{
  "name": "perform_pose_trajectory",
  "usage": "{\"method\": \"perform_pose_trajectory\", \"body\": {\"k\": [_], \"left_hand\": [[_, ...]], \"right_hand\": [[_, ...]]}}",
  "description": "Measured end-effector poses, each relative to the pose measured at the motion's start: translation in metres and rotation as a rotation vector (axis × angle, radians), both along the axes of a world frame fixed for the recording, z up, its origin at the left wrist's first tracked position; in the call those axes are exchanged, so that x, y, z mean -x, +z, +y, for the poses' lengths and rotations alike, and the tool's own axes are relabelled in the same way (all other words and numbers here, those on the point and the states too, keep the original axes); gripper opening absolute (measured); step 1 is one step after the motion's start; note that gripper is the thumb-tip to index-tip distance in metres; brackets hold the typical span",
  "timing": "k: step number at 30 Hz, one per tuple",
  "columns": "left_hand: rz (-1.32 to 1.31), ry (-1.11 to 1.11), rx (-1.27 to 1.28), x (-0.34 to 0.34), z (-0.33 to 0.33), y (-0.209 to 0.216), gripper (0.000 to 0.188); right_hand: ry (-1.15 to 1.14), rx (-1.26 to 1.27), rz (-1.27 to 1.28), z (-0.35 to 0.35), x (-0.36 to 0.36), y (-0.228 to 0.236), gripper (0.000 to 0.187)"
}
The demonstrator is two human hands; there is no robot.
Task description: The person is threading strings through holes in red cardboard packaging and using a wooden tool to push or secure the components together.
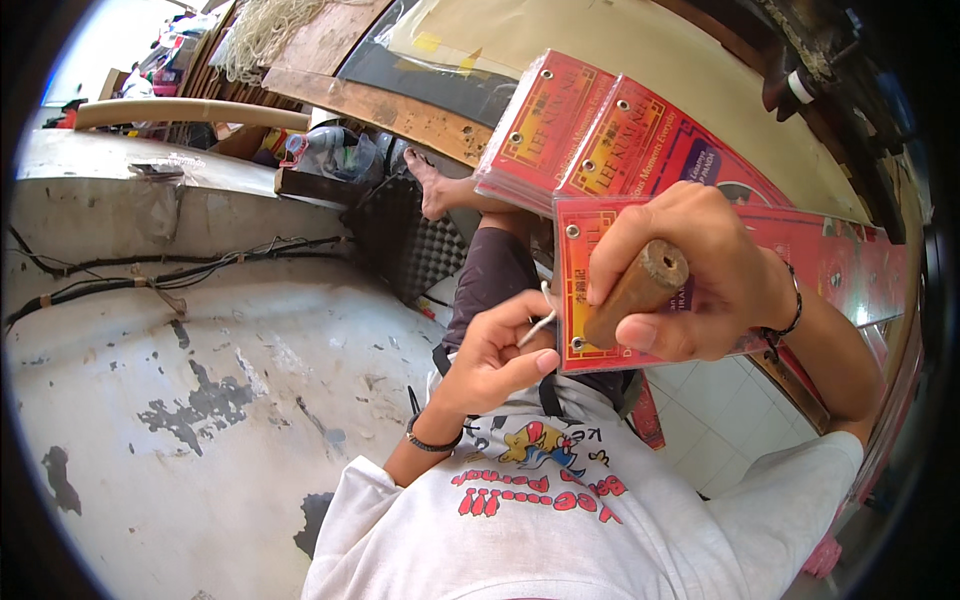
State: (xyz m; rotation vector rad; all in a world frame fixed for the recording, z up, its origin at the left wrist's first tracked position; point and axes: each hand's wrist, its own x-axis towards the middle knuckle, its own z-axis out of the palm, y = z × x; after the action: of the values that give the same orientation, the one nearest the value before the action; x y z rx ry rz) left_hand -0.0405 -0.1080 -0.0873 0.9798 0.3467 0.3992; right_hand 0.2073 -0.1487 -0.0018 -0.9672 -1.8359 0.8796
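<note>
Above my lap is a red and yellow laminated card (573, 262) with metal eyelets near its left edge. My right hand (712, 262) wraps around a thick round wooden handle (650, 285) over the card; whatever tip the handle has is hidden. At the card's left edge, my left hand (497, 352) is closed on a thin white cord (540, 328), its thumb near the lower left corner. Part of the cord stands up beside the upper eyelet side. More red laminated cards (632, 135) of the same kind lie fanned on the bench just beyond.
A wooden bench (420, 125) with a large pale sheet (640, 35) stretches across the far side. Dark metal equipment (835, 120) stands at the right. On the left, a peeling white wall (200, 350) carries black cables (150, 283). Plastic bottles (335, 150) and white rope (262, 38) lie farther off.
</note>
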Motion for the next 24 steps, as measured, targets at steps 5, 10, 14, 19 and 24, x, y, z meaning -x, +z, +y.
{"method": "perform_pose_trajectory", "body": {"k": [5,10,14,19,24], "left_hand": [[0.012,-0.078,-0.094,0.001,0.004,0.011,0.025],[0.063,-0.024,-0.12,-0.002,0.006,0.02,0.016],[0.038,-0.074,-0.198,0.003,0.011,0.009,0.015],[0.048,-0.119,-0.149,-0.001,0.011,0.016,0.018],[-0.028,-0.059,-0.062,-0.004,-0.001,0.013,0.023]], "right_hand": [[0.035,-0.004,0.021,-0.003,0.001,-0.001,0.029],[0.045,-0.087,-0.001,0.003,0.004,-0.002,0.028],[-0.016,-0.036,0.067,0.0,0.003,-0.001,0.024],[-0.097,-0.012,0.108,-0.001,-0.002,-0.001,0.023],[-0.065,0.021,0.076,0.0,-0.003,0.002,0.022]]}}
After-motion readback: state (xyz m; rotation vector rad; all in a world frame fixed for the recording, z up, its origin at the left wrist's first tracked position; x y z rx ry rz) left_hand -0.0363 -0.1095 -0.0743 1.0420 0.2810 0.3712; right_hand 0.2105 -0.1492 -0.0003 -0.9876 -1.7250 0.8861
